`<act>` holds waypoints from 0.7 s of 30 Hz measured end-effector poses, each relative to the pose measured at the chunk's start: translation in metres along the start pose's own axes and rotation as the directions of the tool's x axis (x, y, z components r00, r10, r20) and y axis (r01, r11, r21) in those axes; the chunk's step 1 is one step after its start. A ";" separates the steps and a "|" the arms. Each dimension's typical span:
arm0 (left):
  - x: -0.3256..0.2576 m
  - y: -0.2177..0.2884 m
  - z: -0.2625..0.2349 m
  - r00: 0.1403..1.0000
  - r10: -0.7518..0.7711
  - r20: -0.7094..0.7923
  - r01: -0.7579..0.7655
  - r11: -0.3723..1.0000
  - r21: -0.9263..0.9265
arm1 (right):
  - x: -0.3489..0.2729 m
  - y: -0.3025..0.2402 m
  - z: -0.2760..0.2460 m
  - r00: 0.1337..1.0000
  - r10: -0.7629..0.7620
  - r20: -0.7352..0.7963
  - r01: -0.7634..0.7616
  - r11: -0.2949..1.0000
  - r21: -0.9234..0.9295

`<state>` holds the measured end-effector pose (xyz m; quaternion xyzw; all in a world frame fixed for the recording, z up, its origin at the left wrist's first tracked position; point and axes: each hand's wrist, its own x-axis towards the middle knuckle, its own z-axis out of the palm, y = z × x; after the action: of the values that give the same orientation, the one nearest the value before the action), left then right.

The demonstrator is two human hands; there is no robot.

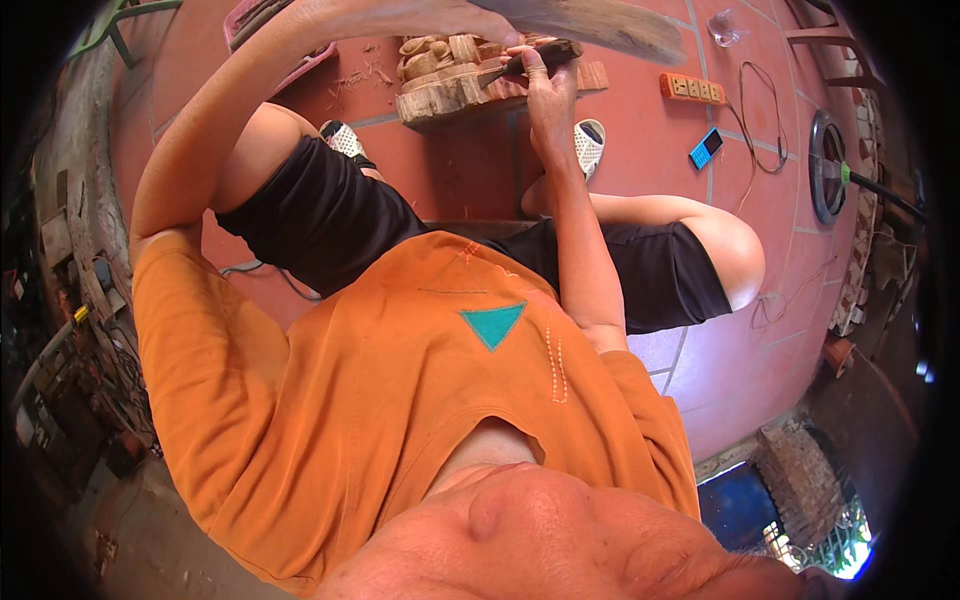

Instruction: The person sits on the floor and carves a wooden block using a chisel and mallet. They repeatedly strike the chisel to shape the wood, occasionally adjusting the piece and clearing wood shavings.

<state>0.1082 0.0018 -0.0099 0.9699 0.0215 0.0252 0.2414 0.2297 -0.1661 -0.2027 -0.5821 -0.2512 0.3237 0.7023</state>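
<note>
My right hand (550,98) is closed round the dark handle of a chisel (518,66), thumb along it. The chisel's thin end points left onto a carved wooden block (450,82) with rounded shapes cut into its top and a rough, bark-like side. At the top edge my left hand (450,18) is closed at the end of a long wooden club (610,28), which reaches out to the right above the chisel and looks smeared by motion. Part of the left hand's fingers is cut off by the frame.
Wood chips (362,76) lie on the red tiles by a pink basket (290,75) of long pieces. To the right are an orange power strip (692,88) with a cord, a blue phone (706,148), a clear cup (724,28) and a round black base (828,165) with a pole.
</note>
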 end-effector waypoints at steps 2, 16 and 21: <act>-0.001 0.002 0.002 0.997 0.063 -0.054 -0.062 0.998 0.020 | 0.000 0.000 0.000 1.000 0.007 0.021 -0.006 0.999 -0.045; 0.003 0.008 0.010 0.970 0.174 -0.169 -0.175 0.984 0.008 | 0.000 0.005 -0.001 0.999 0.003 0.051 -0.003 1.000 -0.004; 0.004 -0.003 0.017 0.989 0.145 -0.013 -0.137 0.956 0.261 | 0.002 -0.006 0.000 0.995 0.095 0.027 -0.094 0.994 -0.050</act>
<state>0.1133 -0.0031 -0.0262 0.9916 -0.0408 0.0549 0.1095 0.2317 -0.1657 -0.1969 -0.6054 -0.2415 0.3590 0.6681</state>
